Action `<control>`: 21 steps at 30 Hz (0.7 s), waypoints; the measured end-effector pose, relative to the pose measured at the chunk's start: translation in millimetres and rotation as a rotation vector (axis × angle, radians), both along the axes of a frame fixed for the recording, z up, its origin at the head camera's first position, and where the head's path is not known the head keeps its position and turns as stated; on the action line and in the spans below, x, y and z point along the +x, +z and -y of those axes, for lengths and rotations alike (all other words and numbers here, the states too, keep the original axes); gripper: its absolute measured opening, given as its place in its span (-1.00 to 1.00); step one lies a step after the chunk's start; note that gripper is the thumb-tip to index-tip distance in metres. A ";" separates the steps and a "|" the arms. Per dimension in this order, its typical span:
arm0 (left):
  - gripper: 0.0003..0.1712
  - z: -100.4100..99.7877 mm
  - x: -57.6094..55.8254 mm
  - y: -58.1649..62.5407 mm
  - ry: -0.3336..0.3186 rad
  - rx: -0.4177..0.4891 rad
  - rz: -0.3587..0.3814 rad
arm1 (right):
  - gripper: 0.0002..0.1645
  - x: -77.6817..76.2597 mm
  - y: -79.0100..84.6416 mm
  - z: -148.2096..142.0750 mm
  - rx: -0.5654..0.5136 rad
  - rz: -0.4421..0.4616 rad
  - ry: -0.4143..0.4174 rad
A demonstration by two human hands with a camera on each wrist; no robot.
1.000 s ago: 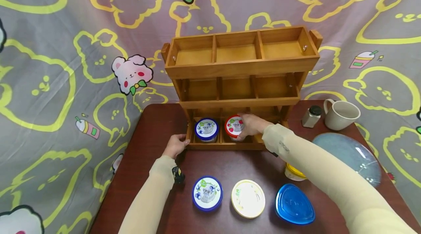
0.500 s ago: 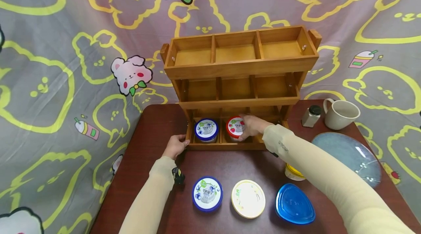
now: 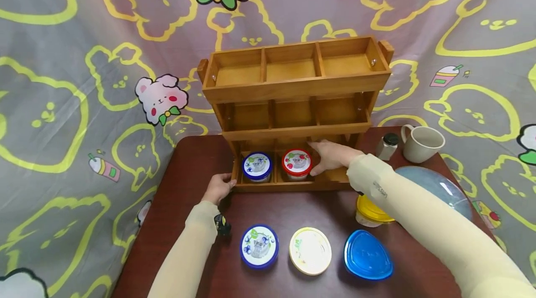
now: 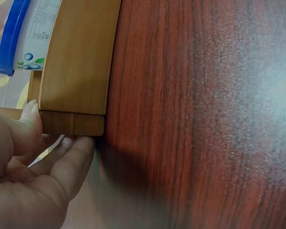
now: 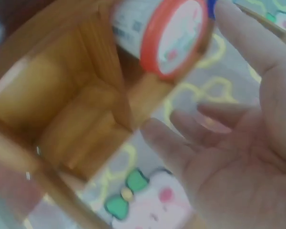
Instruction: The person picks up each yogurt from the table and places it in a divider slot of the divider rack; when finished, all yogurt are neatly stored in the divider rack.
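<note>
A tub with a red lid (image 3: 297, 162) stands in the middle compartment of the bottom tier of a wooden shelf (image 3: 293, 84). Just right of it is my right hand (image 3: 333, 155), thumb and fingers spread and holding nothing; the right wrist view shows a gap between them and the red lid (image 5: 175, 40). To the left, a blue-lidded tub (image 3: 257, 166) fills the left compartment. My left hand (image 3: 218, 188) grips the shelf's lower left front corner, thumb and fingers around the wood (image 4: 72, 123) in the left wrist view.
In front of the shelf lie another blue-lidded tub (image 3: 259, 246), a tub with a pale yellow lid (image 3: 310, 251) and a blue-lidded container (image 3: 367, 255). A yellow-lidded tub (image 3: 370, 210) sits under my right forearm. Farther right are a blue plate (image 3: 439, 188), a black-capped jar (image 3: 387, 146) and a mug (image 3: 423, 144).
My right hand has let go of the red-lidded tub and drawn off to its right. The left hand keeps its hold on the shelf corner. The head view has shifted slightly.
</note>
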State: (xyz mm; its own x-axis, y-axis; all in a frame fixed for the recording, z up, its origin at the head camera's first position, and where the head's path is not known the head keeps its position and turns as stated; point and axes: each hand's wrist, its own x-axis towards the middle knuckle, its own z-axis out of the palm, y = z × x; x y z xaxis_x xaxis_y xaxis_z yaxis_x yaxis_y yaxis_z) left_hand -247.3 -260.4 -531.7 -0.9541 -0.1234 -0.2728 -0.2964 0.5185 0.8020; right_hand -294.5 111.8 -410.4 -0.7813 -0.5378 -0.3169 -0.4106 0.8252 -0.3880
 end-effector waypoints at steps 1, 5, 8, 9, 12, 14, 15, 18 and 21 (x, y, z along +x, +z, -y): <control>-0.49 0.7 0.8 0.3 -0.002 -0.002 -0.002 | 0.24 5.2 5.1 -6.3 0.008 -0.014 0.007; -0.49 2.2 3.3 1.1 -0.001 -0.006 0.005 | 0.22 31.3 22.8 -37.0 -0.021 -0.058 -0.015; -0.49 2.0 4.8 0.9 0.004 0.008 0.007 | 0.22 53.9 30.5 -64.2 -0.099 -0.101 -0.069; -0.49 1.8 5.1 0.8 0.004 0.015 0.006 | 0.22 61.8 31.4 -73.7 -0.132 -0.117 -0.093; -0.48 1.5 5.8 -0.3 0.004 0.028 0.011 | 0.23 86.6 29.1 -100.7 -0.243 -0.137 -0.195; -0.48 1.5 5.7 -1.1 0.001 0.035 0.018 | 0.22 103.0 22.0 -116.5 -0.325 -0.138 -0.275; -0.47 1.5 5.7 -1.4 0.001 0.036 0.024 | 0.21 110.8 17.1 -123.0 -0.368 -0.138 -0.314; -0.46 0.8 5.3 -1.5 -0.002 0.041 0.027 | 0.17 131.9 -3.3 -137.2 -0.471 -0.150 -0.406; -0.45 -0.9 4.9 -1.2 -0.008 0.045 0.020 | 0.16 147.1 -27.5 -144.7 -0.529 -0.182 -0.453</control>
